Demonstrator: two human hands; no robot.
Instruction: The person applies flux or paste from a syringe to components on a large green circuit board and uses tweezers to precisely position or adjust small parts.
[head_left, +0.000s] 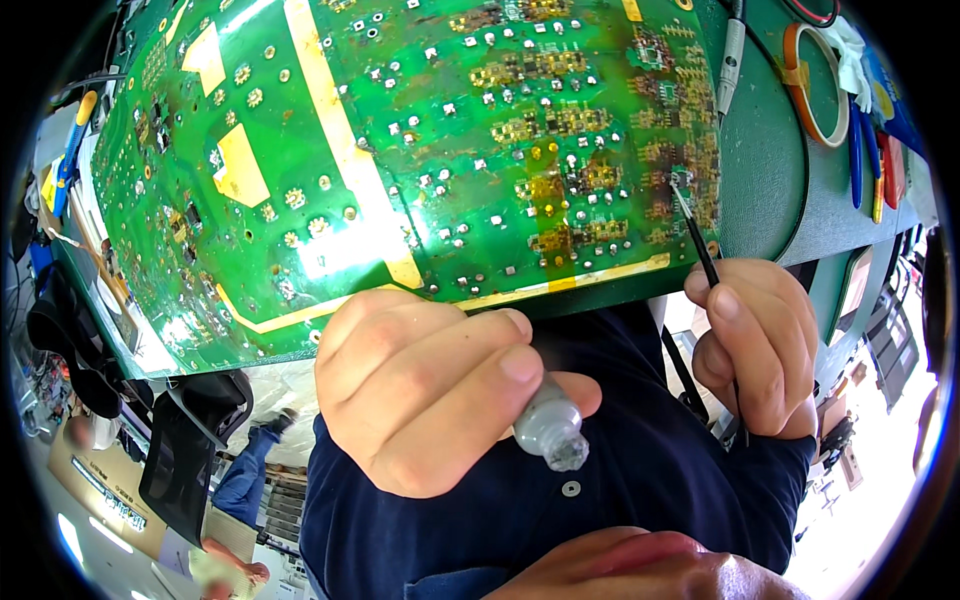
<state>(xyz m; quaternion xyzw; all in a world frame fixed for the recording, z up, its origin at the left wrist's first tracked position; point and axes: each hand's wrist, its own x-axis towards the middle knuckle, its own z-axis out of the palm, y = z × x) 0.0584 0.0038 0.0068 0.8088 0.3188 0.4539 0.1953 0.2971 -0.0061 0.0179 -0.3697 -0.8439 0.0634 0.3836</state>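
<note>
At the lower middle of the view, closest in, a dark navy shirt (pixel 520 500) with a small round button fills the space below the hands. Left hand (pixel 420 390) at about 7 o'clock from centre: fingers curled tight around a small clear bottle (pixel 548 430), its grey ridged neck and open tip poking out past the thumb toward 4 o'clock. The bottle's body is hidden in the fist; any label cannot be seen.

Right hand (pixel 755 345) at 4 o'clock: thumb and forefinger pinched on a thin black probe-like tool (pixel 700 245), remaining fingers folded in. The shaft runs up toward 11 o'clock; its tip sits on a small dark component near the right edge of the board. Whether it is tweezers or a fine brush cannot be told.

Beyond the hands, a large green circuit board (pixel 400 150) spans the upper half, tilted, near edge just above the left knuckles. Bare gold-yellow strips cross it, one long band from 12 toward 6 o'clock. Rows of small silver pads and brownish stained patches cluster toward the right side.

Farther out at 2 o'clock, a green work mat (pixel 770 170) carries a roll of amber tape (pixel 815 85), lying flat, and red- and blue-handled tools (pixel 878 165) just beside it. At 9 o'clock, a blue-and-yellow handled tool (pixel 72 150) lies off the board's left edge.
</note>
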